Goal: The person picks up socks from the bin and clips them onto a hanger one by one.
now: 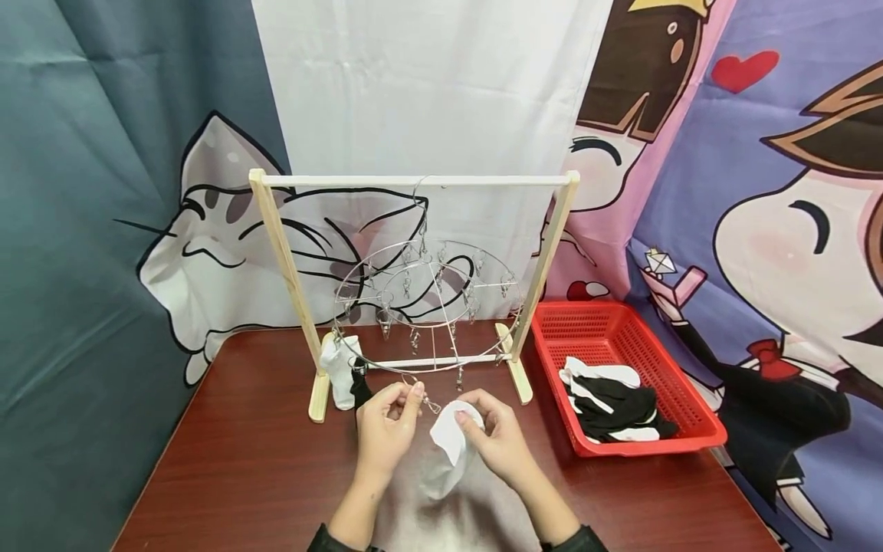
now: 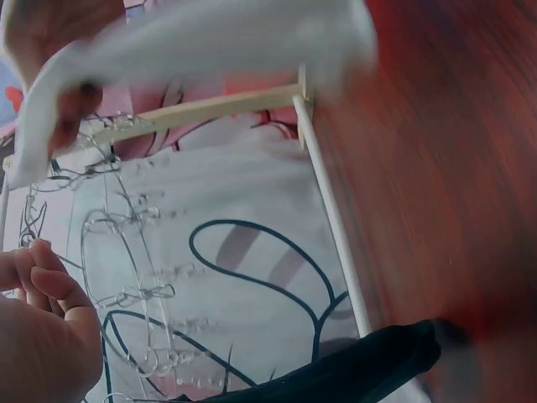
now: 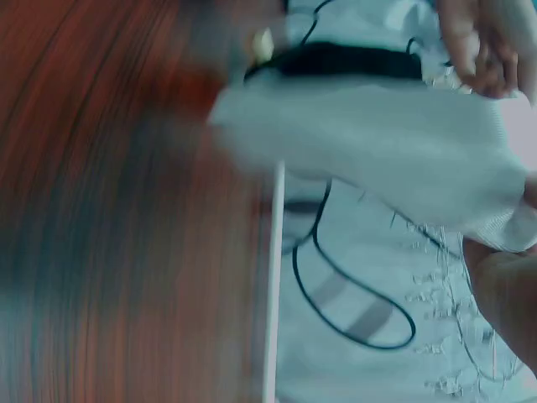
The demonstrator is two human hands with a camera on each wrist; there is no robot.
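Note:
My right hand (image 1: 493, 433) grips a white sock (image 1: 441, 471) by its spread opening, and the rest of the sock hangs down over the table. To its left, my left hand (image 1: 386, 429) pinches a small metal clip (image 1: 432, 406) at the front of the round wire drying hanger. The clip's free end points at the sock's mouth. In the right wrist view the held sock (image 3: 369, 143) stretches across, blurred at the toe. Beside my left hand, a black sock (image 1: 359, 385) and another white sock (image 1: 341, 376) hang from the hanger's left side, the black one partly hidden.
The hanger is hooked on the bar (image 1: 483, 181) of a wooden stand, with several clips dangling from its rings. A red plastic basket (image 1: 697, 399) to the right holds a pile of black and white socks (image 1: 614, 402). Patterned cloth hangs behind the table.

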